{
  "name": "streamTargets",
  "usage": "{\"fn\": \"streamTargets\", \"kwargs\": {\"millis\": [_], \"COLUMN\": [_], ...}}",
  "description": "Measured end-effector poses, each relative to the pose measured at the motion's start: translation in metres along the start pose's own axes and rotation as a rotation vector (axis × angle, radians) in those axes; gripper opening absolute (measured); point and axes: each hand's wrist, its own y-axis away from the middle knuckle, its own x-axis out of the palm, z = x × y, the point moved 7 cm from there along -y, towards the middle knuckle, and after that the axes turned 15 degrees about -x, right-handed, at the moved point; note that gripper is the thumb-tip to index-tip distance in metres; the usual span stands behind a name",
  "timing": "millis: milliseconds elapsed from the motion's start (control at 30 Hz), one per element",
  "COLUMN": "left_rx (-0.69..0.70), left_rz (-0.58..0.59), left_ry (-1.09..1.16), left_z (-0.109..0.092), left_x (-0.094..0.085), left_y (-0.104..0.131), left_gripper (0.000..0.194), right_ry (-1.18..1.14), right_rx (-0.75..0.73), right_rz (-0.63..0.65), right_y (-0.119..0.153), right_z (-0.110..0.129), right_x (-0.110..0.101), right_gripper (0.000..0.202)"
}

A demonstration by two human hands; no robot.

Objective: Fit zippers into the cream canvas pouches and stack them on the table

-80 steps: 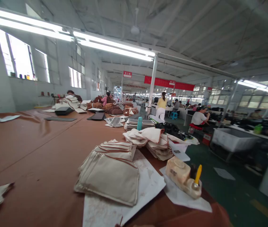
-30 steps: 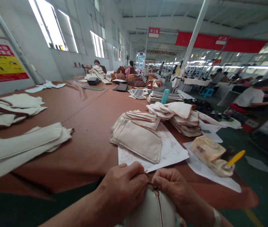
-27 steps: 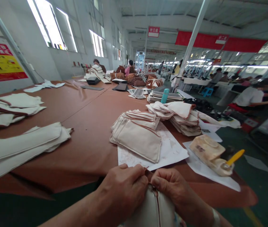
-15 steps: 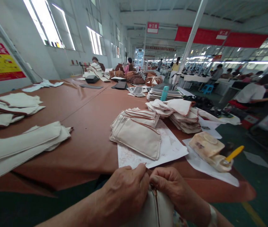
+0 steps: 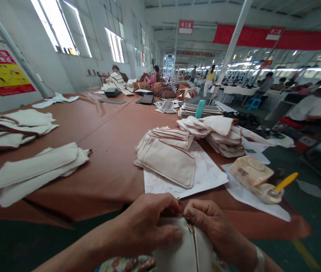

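A cream fabric pouch (image 5: 181,247) with a brown-edged slit down its middle is held near my lap, at the table's front edge. My left hand (image 5: 151,221) grips its top edge, with the thumb lying on the cream face. The fingers of my right hand (image 5: 212,226) pinch the brown edging at the top of the slit. Between the fingertips the edging is partly hidden. Just beyond my hands, a stack of similar cream pouches (image 5: 167,160) lies on a white paper sheet (image 5: 211,177).
The table has a brown cover (image 5: 106,166). More cream pieces (image 5: 41,166) lie at left, and another pile (image 5: 225,136) stands at right by a teal bottle (image 5: 200,108). A stained glue container (image 5: 252,172) with a yellow-handled tool (image 5: 286,182) sits near the right corner. Co-workers are farther back.
My left hand has opened out somewhat, its thumb moving down onto the pouch's face. More of the pouch shows now. My right hand keeps its pinch, and the view has shifted slightly.
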Motion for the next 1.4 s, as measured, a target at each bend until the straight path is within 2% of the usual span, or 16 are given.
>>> {"fn": "streamTargets", "kwargs": {"millis": [133, 200, 367, 433, 533, 633, 733, 833, 933, 1033, 1100, 1133, 1200, 1267, 1333, 1400], "left_rx": [-0.195, -0.234, -0.218, -0.209, -0.210, -0.230, -0.228, -0.228, -0.217, -0.145, -0.087, -0.089, -0.163, -0.272, -0.342, -0.371], "left_rz": [0.167, 0.186, 0.168, 0.163, 0.152, 0.149, 0.134, 0.126, 0.147, 0.257, 0.324, 0.329, 0.295, 0.255, 0.216, 0.186], "left_ry": [0.212, 0.272, 0.299, 0.289, 0.266, 0.277, 0.296, 0.310, 0.323, 0.401, 0.453, 0.459, 0.441, 0.423, 0.449, 0.514], "left_z": [0.019, 0.025, 0.025, 0.022, 0.019, 0.019, 0.020, 0.023, 0.019, 0.005, -0.004, -0.004, 0.006, 0.021, 0.035, 0.044], "left_x": [0.017, 0.024, 0.031, 0.032, 0.032, 0.032, 0.032, 0.033, 0.034, 0.040, 0.043, 0.044, 0.044, 0.044, 0.042, 0.040], "left_y": [-0.004, -0.008, -0.015, -0.016, -0.016, -0.016, -0.017, -0.019, -0.019, -0.016, -0.013, -0.012, -0.011, -0.011, -0.011, -0.011], "left_gripper": [0.005, 0.010, 0.023, 0.023, 0.018, 0.014, 0.012, 0.015, 0.015, 0.009, 0.015, 0.016, 0.011, 0.016, 0.024, 0.029], "right_ry": [0.162, 0.269, 0.634, 0.736, 0.888, 1.080, 1.276, 1.447, 1.558, 1.457, 1.282, 1.173, 0.918, 0.653, 0.484, 0.480], "right_rx": [-0.107, -0.150, -0.341, -0.429, -0.457, -0.472, -0.572, -0.671, -0.695, -0.695, -0.642, -0.564, -0.330, -0.114, -0.033, -0.075], "right_rz": [0.057, 0.108, 0.219, 0.295, 0.389, 0.477, 0.570, 0.687, 0.767, 0.732, 0.593, 0.500, 0.343, 0.273, 0.251, 0.226], "right_y": [0.001, 0.004, 0.007, 0.006, 0.003, 0.001, 0.003, 0.008, 0.011, 0.009, 0.003, -0.002, -0.010, -0.011, -0.008, -0.006], "right_z": [0.008, 0.013, 0.037, 0.048, 0.058, 0.065, 0.070, 0.069, 0.066, 0.064, 0.062, 0.058, 0.042, 0.022, 0.014, 0.019], "right_x": [-0.001, -0.001, 0.003, 0.011, 0.020, 0.028, 0.036, 0.044, 0.049, 0.050, 0.045, 0.038, 0.022, 0.012, 0.008, 0.005], "right_gripper": [0.032, 0.026, 0.016, 0.018, 0.019, 0.016, 0.016, 0.022, 0.026, 0.017, 0.014, 0.013, 0.011, 0.013, 0.016, 0.018]}}
